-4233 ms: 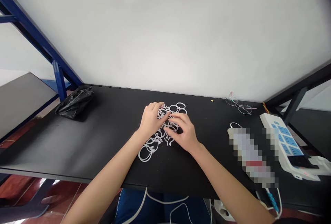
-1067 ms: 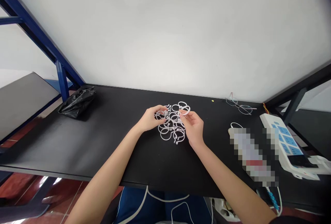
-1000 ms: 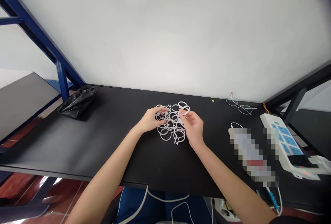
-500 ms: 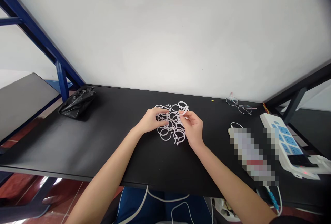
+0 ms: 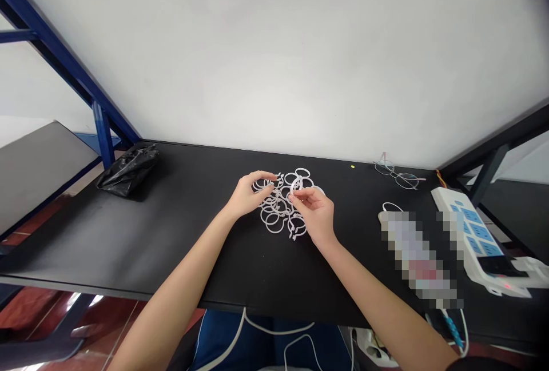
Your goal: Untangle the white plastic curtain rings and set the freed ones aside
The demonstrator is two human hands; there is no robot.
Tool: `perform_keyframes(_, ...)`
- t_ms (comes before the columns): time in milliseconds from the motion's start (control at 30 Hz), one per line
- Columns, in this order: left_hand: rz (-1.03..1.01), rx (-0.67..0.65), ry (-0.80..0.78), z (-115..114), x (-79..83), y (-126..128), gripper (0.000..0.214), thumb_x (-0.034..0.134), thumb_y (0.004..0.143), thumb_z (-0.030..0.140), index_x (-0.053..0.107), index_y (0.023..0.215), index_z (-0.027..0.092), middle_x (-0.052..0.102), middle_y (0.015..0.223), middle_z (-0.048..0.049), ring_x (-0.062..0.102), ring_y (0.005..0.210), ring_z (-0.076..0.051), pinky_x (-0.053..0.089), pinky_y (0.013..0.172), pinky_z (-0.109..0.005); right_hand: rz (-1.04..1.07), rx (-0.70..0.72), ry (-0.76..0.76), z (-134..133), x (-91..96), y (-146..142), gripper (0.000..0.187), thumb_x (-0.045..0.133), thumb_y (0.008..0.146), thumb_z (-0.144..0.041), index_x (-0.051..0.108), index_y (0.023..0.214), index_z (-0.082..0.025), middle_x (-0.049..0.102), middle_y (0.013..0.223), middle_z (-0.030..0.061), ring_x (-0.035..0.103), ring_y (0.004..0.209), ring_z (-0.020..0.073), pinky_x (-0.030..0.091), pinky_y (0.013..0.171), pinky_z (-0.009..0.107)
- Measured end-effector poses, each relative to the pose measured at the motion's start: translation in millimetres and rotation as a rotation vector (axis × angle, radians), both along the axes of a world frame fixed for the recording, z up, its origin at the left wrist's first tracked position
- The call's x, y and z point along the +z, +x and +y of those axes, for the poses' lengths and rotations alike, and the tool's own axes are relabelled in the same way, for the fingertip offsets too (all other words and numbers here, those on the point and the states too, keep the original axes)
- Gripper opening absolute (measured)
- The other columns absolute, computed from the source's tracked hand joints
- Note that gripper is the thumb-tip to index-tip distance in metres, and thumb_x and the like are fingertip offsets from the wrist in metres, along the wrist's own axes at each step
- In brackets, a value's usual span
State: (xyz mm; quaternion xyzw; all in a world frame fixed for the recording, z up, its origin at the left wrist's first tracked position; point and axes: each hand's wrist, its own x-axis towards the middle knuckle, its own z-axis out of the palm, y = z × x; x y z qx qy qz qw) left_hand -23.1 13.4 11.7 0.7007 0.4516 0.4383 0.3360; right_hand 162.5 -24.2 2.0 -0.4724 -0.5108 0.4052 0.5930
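Observation:
Several white plastic rings with small clasp ends, which look like curtain rings (image 5: 279, 208), lie in a loose, overlapping heap on the black table (image 5: 193, 216). My right hand (image 5: 318, 211) pinches one white ring (image 5: 295, 184) between thumb and forefinger, tilted up above the right part of the heap. At the heap's left edge is my left hand (image 5: 247, 195), thumb and fingers apart, holding nothing. Its fingertips hover over or touch some rings; I cannot tell which.
A crumpled black plastic bag (image 5: 128, 171) sits at the far left. On the right are eyeglasses (image 5: 405, 179), a blurred-out device (image 5: 420, 256) with a cable, and a white power strip (image 5: 472, 234). A wall (image 5: 274, 62) rises behind the table.
My right hand has shifted slightly left with the pinched ring, which is now turned differently. My left hand has drawn back a little to the left, uncovering more rings.

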Motion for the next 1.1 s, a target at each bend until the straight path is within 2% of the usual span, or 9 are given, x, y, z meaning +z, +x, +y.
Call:
perform_keyframes(133,-0.095,-0.024,-0.062,1.6,-0.4,0.0,0.02,0.063,0.082,0.027,0.069,0.098,0.018,0.072,0.104,-0.0069,0.065,0.104,-0.022,0.048,0.097,-0.037,0.011,-0.005,-0.019,-0.6,1.2,-0.6,0.016,0.079,0.07,-0.031,0.069,0.074,-0.02,0.07,0.077,0.0035,0.067,0.073,0.0182,0.056,0.069,0.033)
perform_keyframes(300,-0.205,-0.072,-0.136,-1.2,3.6,4.6,0.025,0.065,0.082,0.035,0.069,0.098,0.017,0.071,0.104,-0.0081,0.065,0.103,-0.022,0.05,0.095,-0.037,0.011,0.017,-0.075,-2.3,3.2,-1.7,0.021,0.079,0.069,-0.035,0.065,0.071,-0.02,0.067,0.069,0.002,0.063,0.062,0.0161,0.053,0.054,0.028)
perform_keyframes(467,-0.199,-0.135,-0.186,-8.8,12.8,9.9,0.028,0.065,0.083,0.039,0.069,0.1,0.018,0.069,0.109,-0.0087,0.063,0.105,-0.023,0.049,0.095,-0.038,-0.007,0.07,-0.084,-4.4,4.9,-2.7,0.022,0.077,0.071,-0.038,0.064,0.073,-0.02,0.066,0.069,0.0022,0.064,0.061,0.0159,0.048,0.044,0.024)
perform_keyframes(667,-0.16,-0.214,-0.164,-11.1,12.4,10.9,0.026,0.063,0.085,0.037,0.069,0.103,0.019,0.069,0.109,-0.0076,0.063,0.106,-0.022,0.046,0.099,-0.037,0.013,0.122,-0.067,-6.3,6.8,-2.9,0.021,0.075,0.074,-0.038,0.064,0.077,-0.02,0.069,0.073,0.0025,0.067,0.065,0.0168,0.05,0.047,0.024)
perform_keyframes(800,-0.159,-0.27,-0.158,-9.9,8.7,10.8,0.025,0.061,0.087,0.035,0.069,0.105,0.019,0.069,0.108,-0.0074,0.063,0.103,-0.021,0.048,0.093,-0.034,0.039,0.16,-0.055,-7.4,6.9,-3.0,0.018,0.074,0.076,-0.036,0.064,0.079,-0.021,0.07,0.074,0.0026,0.068,0.068,0.0171,0.051,0.049,0.024)
perform_keyframes(967,-0.145,-0.283,-0.142,-9.1,6.4,11.4,0.021,0.062,0.087,0.034,0.069,0.099,0.017,0.069,0.096,-0.0071,0.064,0.092,-0.019,0.05,0.087,-0.033,0.022,0.176,-0.024,-8.1,6.9,-4.1,0.017,0.073,0.076,-0.036,0.065,0.081,-0.021,0.069,0.079,0.0025,0.068,0.07,0.0169,0.054,0.05,0.025)
perform_keyframes(1100,-0.21,-0.288,-0.156,-8.6,3.7,11.8,0.016,0.066,0.083,0.031,0.064,0.089,0.016,0.066,0.092,-0.0068,0.064,0.09,-0.018,0.051,0.086,-0.033,-0.002,0.195,-0.015,-8.6,7.4,-5.6,0.017,0.072,0.077,-0.037,0.066,0.08,-0.021,0.068,0.08,0.0028,0.066,0.071,0.017,0.054,0.051,0.025)
